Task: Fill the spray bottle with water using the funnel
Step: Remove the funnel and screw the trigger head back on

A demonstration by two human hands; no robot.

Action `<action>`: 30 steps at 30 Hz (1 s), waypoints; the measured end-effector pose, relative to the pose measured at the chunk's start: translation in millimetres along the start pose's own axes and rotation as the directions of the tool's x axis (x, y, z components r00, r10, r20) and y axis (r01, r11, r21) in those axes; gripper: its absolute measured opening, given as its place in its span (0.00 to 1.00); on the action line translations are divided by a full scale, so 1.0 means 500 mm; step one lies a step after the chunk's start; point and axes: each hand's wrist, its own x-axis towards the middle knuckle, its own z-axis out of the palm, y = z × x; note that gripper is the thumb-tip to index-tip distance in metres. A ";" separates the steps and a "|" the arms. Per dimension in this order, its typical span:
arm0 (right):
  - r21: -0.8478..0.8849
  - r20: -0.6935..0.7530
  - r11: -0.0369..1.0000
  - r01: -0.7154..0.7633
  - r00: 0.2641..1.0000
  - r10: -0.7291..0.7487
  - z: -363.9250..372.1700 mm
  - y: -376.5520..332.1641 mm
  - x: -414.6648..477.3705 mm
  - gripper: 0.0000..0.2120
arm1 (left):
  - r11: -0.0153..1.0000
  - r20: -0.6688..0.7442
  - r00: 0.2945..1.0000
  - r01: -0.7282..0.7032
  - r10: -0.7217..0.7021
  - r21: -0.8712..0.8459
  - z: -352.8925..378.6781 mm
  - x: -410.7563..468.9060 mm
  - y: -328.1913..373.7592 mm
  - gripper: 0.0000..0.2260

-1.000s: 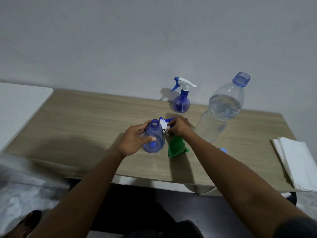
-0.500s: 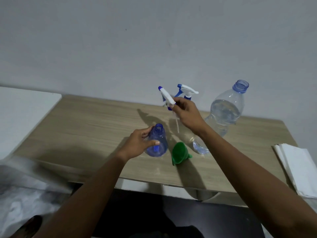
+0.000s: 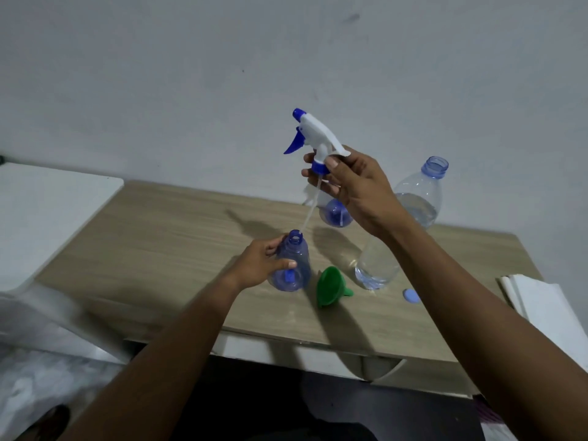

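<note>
The small translucent blue plastic spray bottle (image 3: 291,265) stands upright on the light wood-grain worktop (image 3: 178,237), near its front middle, with its neck open and uncapped. The left hand (image 3: 259,265) wraps around the bottle's body from the left, its fingers (image 3: 276,248) curled behind the neck and the thumb pressed across the front. Above it, the right hand (image 3: 356,189) holds the white trigger sprayer head with blue nozzle and lever (image 3: 313,140) in the air, the fingers closed on its blue collar; the thin clear dip tube (image 3: 308,214) hangs down at a slant, its lower end at the mouth of the bottle. Just right of the bottle, a green plastic funnel (image 3: 331,286) lies on its side on the worktop, wide mouth to the left. Beside that stands a tall clear plastic water bottle (image 3: 410,218), uncapped and partly filled, with its light blue cap (image 3: 409,295) lying near its base. A second blue spray bottle (image 3: 334,214) stands further back, partly hidden by the right hand. A stack of white folded paper towels (image 3: 541,300) sits at the worktop's right edge.
</note>
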 end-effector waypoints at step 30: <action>-0.476 0.028 0.878 -0.043 0.998 0.064 0.006 0.217 -0.018 0.07 | 0.999 -0.039 0.999 -0.038 0.036 -0.036 0.015 -0.011 0.007 0.24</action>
